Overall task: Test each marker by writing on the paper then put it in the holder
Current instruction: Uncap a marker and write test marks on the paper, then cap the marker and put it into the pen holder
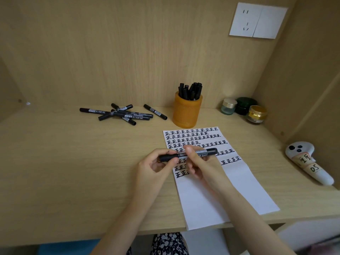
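Observation:
Both of my hands hold one black marker (209, 151) level above the white paper (217, 192). My left hand (156, 166) pinches its left end, which looks like the cap. My right hand (200, 162) grips the barrel. Rows of black written characters fill the paper's upper half. An orange holder (186, 113) with several black markers standing in it sits just behind the paper. A loose pile of black markers (123, 114) lies on the desk to the holder's left.
Three small jars (242, 109) stand at the back right corner. A white controller (309, 162) with taped labels lies at the right edge. The wooden desk (73, 172) is walled in at the back and both sides. A wall socket (257, 21) sits high up.

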Demonstrator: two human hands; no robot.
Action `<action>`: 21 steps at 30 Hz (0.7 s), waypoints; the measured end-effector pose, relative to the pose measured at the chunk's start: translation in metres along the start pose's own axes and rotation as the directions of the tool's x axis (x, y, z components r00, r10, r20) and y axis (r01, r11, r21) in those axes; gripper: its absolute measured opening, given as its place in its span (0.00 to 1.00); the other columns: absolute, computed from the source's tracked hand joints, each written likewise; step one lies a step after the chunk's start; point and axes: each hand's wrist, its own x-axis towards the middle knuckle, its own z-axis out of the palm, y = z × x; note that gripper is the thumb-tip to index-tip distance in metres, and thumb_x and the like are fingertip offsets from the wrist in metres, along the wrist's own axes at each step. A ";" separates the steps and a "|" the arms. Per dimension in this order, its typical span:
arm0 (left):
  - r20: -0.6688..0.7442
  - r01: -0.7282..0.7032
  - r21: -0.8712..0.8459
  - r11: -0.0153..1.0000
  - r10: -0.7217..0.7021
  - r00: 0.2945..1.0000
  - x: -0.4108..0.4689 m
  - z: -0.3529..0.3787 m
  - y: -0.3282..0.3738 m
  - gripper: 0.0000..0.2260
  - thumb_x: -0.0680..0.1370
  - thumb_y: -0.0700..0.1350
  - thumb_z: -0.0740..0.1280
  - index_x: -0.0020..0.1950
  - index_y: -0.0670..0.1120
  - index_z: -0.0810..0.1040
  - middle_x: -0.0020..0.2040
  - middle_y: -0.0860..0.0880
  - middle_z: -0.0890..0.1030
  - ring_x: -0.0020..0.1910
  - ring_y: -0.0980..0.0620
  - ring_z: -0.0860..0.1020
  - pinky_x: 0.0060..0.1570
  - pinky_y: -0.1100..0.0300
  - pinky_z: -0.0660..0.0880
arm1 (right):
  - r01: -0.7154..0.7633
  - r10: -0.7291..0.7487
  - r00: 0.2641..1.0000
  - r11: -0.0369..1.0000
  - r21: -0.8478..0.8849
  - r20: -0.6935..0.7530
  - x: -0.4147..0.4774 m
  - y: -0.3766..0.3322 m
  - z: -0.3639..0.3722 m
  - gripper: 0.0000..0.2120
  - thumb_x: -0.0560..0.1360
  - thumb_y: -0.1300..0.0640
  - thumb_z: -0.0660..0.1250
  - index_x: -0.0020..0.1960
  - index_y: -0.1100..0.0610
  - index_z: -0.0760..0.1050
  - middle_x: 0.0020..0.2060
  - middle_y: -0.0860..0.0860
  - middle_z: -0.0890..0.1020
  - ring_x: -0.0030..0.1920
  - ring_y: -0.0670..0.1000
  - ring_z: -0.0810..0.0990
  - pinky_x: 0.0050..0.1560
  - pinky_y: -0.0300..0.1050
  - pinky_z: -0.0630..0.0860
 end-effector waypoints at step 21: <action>-0.036 0.030 -0.162 0.986 -0.036 0.999 0.008 -0.001 -0.001 0.15 0.67 0.46 0.72 0.53 0.48 0.77 0.46 0.51 0.84 0.46 0.54 0.82 0.47 0.65 0.77 | 0.578 -0.542 0.766 0.346 -0.739 0.345 0.015 -0.006 0.000 0.08 0.74 0.58 0.70 0.53 0.53 0.77 0.44 0.43 0.77 0.37 0.38 0.71 0.37 0.35 0.70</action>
